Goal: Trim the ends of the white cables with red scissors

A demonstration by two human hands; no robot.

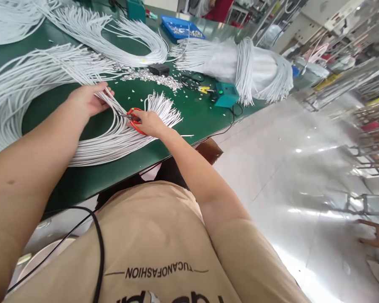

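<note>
My left hand (90,100) is closed around a few white wires (113,103) drawn out of a large curved bundle of wires (6,97) on the green table. In my right hand (150,123) is a pair of scissors (135,121) with red handles. Its dark blades point left and meet the wires just right of my left hand; whether they are open or closed I cannot make out. Below both hands runs the lower part of the bundle, its cut ends (164,108) fanning out to the right.
Small silvery clippings (151,78) lie scattered beyond my hands, beside a black block (158,69). A teal device (226,94) with a cable stands near the table's right edge. Further back are a wrapped wire bundle (221,57) and a blue tray (183,29) of small parts.
</note>
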